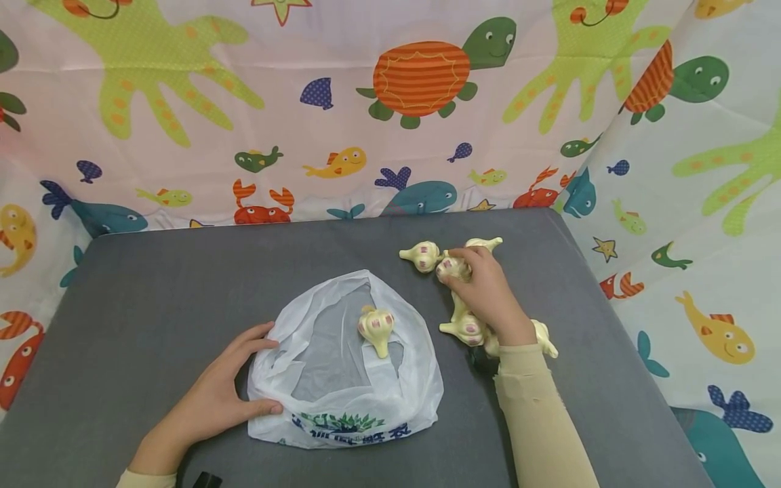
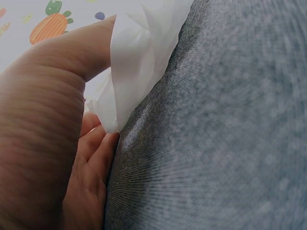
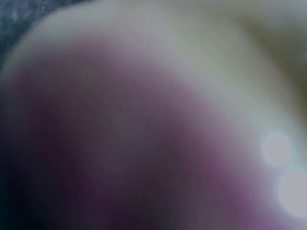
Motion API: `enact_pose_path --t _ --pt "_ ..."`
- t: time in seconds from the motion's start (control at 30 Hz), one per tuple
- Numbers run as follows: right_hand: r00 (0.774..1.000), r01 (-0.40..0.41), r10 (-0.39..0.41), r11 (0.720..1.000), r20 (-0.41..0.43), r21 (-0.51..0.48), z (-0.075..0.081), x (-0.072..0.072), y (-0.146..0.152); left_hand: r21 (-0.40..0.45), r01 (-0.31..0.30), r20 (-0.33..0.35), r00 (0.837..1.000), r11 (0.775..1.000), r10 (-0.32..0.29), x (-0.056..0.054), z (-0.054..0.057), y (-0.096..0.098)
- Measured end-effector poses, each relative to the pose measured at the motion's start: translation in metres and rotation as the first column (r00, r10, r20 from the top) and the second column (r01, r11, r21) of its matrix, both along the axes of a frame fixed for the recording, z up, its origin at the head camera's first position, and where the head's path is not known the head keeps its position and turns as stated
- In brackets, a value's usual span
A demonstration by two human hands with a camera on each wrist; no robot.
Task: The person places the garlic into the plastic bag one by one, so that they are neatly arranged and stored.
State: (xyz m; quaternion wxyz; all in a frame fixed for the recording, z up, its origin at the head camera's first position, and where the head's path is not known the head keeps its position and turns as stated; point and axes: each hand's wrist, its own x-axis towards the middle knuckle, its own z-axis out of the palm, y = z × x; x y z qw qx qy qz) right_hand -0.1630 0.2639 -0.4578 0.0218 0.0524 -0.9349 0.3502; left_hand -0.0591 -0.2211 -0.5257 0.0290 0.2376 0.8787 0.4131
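A white plastic bag [image 1: 262, 386] lies with its mouth spread, and one garlic bulb [image 1: 376, 327] shows at its opening. My left hand [image 1: 213, 390] holds the bag's left side, thumb and fingers set apart along it; the left wrist view shows white plastic [image 2: 136, 52] between them. To the right of the bag, my right hand [image 1: 488, 288] grips another garlic bulb [image 1: 453, 268] among the pile, thumb on its near side. In the right wrist view a blurred pale and purple bulb [image 3: 144, 110] fills the picture.
Several more garlic bulbs lie around the right hand: one bulb [image 1: 421, 256] to its left, one [image 1: 466, 330] below, and one [image 1: 543, 337] partly behind the wrist. Dark grey cloth [image 1: 183, 285] covers the table, which meets a sea-animal curtain [image 1: 427, 156] at the back.
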Motion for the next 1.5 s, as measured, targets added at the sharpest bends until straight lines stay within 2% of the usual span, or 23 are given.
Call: enact_pose_path --t 0.7,1.0,1.5 --pt "0.999 -0.008 0.008 1.0 -0.053 -0.004 0.0046 -0.0014 0.0019 0.014 0.007 -0.009 1.0 1.0 -0.007 0.0017 0.0035 0.0015" --pt "1.0 0.011 -0.012 0.999 -0.025 -0.039 0.0077 0.001 0.0028 0.019 0.01 -0.013 1.0 1.0 -0.01 0.0004 0.0012 0.0013" --pt "1.0 0.012 -0.013 0.999 -0.025 -0.05 0.0086 0.0024 0.0044 0.016 0.01 -0.013 1.0 1.0 -0.01 0.0004 0.0005 0.002"
